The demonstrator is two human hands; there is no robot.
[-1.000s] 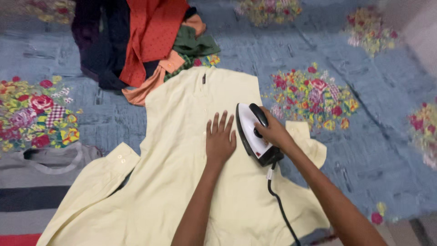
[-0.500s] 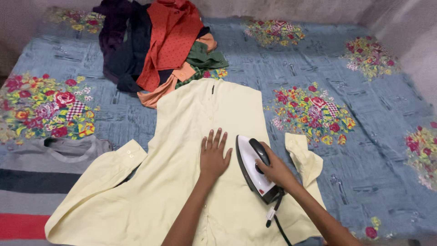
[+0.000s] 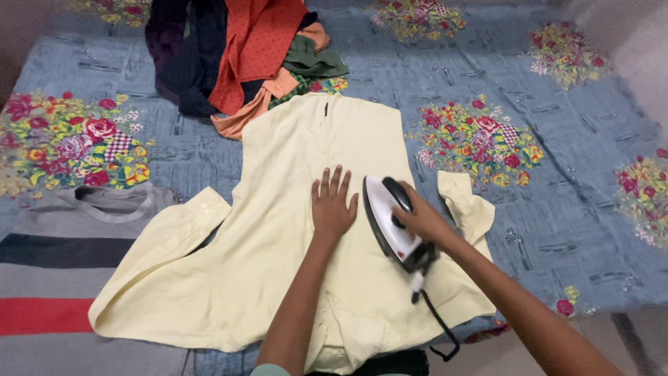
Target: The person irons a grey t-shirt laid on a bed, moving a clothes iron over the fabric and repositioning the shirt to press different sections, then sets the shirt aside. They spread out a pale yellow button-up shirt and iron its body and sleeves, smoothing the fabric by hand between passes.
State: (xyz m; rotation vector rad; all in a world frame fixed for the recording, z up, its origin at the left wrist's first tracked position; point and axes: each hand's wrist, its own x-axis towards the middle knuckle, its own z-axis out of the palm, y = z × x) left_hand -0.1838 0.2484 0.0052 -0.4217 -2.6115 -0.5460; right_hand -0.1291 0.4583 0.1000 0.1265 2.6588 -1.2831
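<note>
Ironing a pale yellow shirt on the floral bedsheet
Our right hand wraps the white iron handle mid-shirt; our left hand presses flat, fingers spread, just beside it

Shirt spread flat on the bedsheet, in the middle. Left hand flat on the shirt, iron just to its right, under the right hand. Heap of clothes behind the shirt, striped garment to its left.
</note>
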